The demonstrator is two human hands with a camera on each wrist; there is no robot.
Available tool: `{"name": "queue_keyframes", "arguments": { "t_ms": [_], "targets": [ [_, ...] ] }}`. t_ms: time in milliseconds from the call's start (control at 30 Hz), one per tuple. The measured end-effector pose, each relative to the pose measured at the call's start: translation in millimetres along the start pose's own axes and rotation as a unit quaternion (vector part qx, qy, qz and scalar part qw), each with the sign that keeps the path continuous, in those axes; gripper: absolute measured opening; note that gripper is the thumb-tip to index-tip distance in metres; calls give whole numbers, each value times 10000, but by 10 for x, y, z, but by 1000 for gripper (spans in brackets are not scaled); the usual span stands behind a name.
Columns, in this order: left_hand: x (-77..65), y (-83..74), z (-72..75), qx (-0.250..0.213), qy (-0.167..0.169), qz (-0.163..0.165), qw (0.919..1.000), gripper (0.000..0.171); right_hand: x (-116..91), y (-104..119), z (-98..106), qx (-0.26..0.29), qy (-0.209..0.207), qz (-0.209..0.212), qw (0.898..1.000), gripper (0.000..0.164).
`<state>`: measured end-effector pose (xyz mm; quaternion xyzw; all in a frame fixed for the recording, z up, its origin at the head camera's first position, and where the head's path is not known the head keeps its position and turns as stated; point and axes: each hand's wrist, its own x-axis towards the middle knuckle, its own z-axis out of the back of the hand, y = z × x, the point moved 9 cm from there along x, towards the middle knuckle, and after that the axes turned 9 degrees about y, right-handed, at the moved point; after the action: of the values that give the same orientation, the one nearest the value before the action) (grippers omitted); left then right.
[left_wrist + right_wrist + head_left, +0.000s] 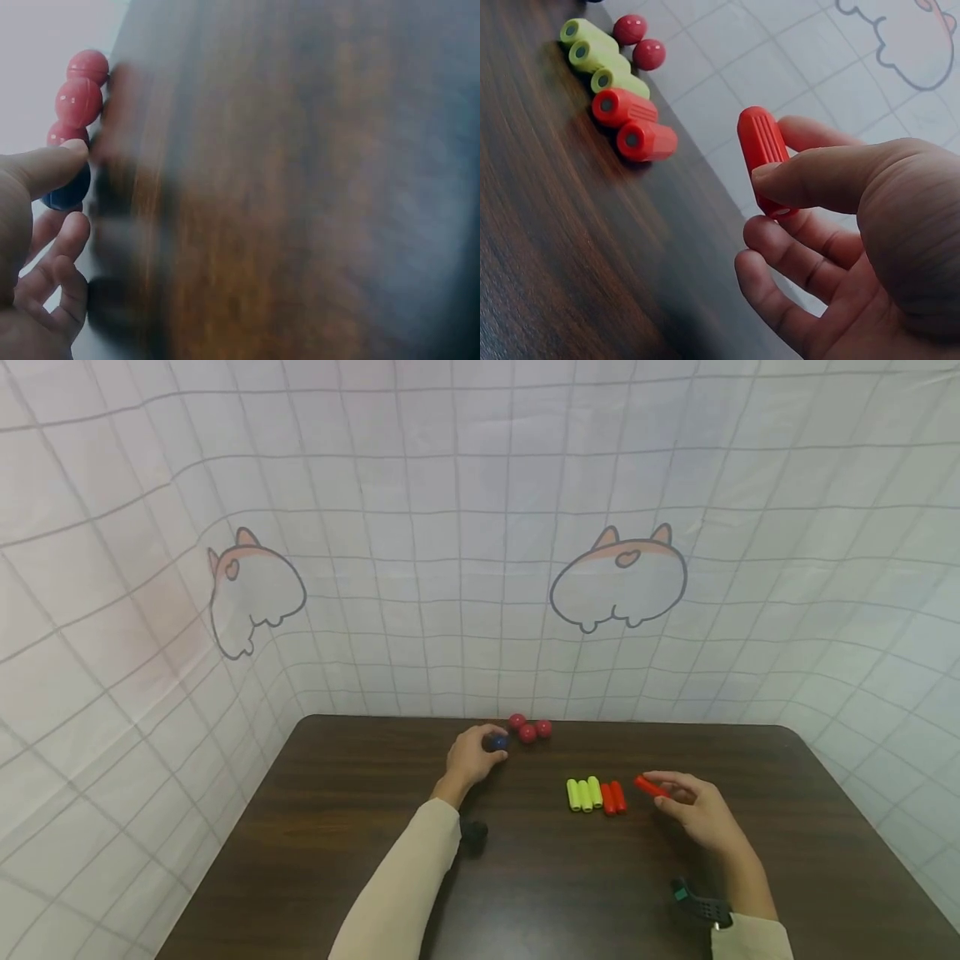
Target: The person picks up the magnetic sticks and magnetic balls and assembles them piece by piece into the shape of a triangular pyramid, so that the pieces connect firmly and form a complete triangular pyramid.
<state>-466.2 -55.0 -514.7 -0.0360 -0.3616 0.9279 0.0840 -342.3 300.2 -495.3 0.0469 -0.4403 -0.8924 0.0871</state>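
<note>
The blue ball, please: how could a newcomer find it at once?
Look at the dark brown table, near its far edge. There, in the head view, the left hand holds the blue ball, just left of three red balls. Its dark blue colour sets it apart from them.

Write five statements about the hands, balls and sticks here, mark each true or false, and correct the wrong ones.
1. The left hand holds a blue ball. True.
2. The right hand holds nothing. False: it holds a red stick between thumb and fingers.
3. On the table, two other red sticks lie beside a row of yellow-green sticks. True.
4. There are five yellow-green sticks. False: there are three.
5. Three red balls sit near the table's far edge. True.
</note>
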Motion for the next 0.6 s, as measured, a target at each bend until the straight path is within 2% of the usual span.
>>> {"name": "queue_keyframes", "arguments": {
  "t_ms": [300, 600],
  "targets": [
    [-293, -47, 120, -927, -45, -550, 9942, 32, 53, 170, -97, 197, 241, 211, 9993, 40],
    [-676, -108, 113, -1193, 144, -964, 9881, 33, 92, 446, -274, 432, 564, 834, 9940, 37]
  ]
}}
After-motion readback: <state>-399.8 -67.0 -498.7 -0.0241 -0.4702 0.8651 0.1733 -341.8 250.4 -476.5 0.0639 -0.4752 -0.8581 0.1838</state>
